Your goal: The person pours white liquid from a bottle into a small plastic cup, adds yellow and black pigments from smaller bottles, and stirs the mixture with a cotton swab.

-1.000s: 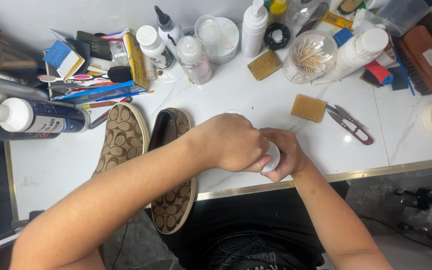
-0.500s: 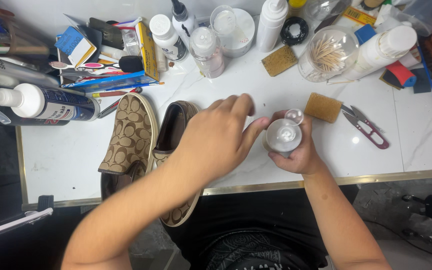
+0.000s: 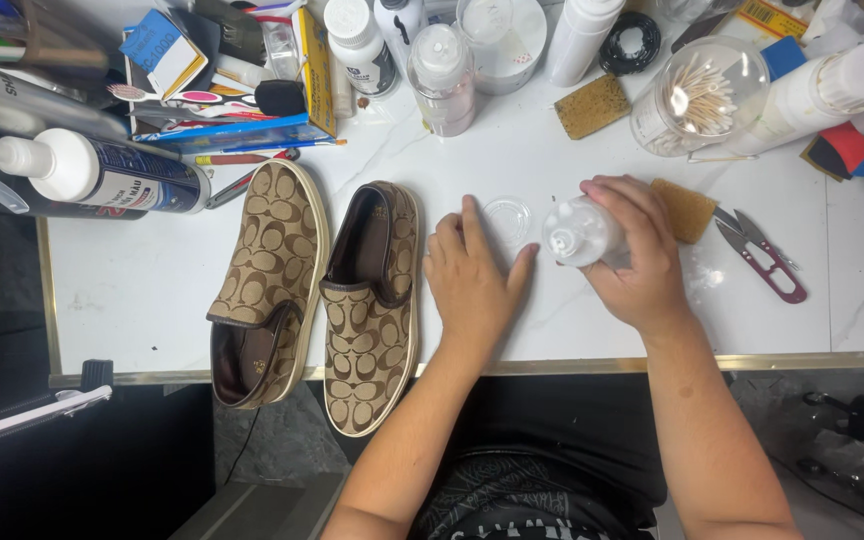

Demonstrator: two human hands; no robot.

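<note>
Since before, the left hand [image 3: 472, 275] moved off, lying flat and empty beside the clear cap [image 3: 507, 217]; the right hand [image 3: 632, 255] grips the uncapped bottle [image 3: 577, 230], nozzle pointing capward

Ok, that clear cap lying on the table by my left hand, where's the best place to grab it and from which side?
Pinch the clear cap by its thin round rim, coming straight down from above. It lies flat on the white table, so nothing but the rim offers a hold. Your left hand rests right beside it; thumb and forefinger across the rim should probably do. The right hand is busy holding the small bottle.
</note>
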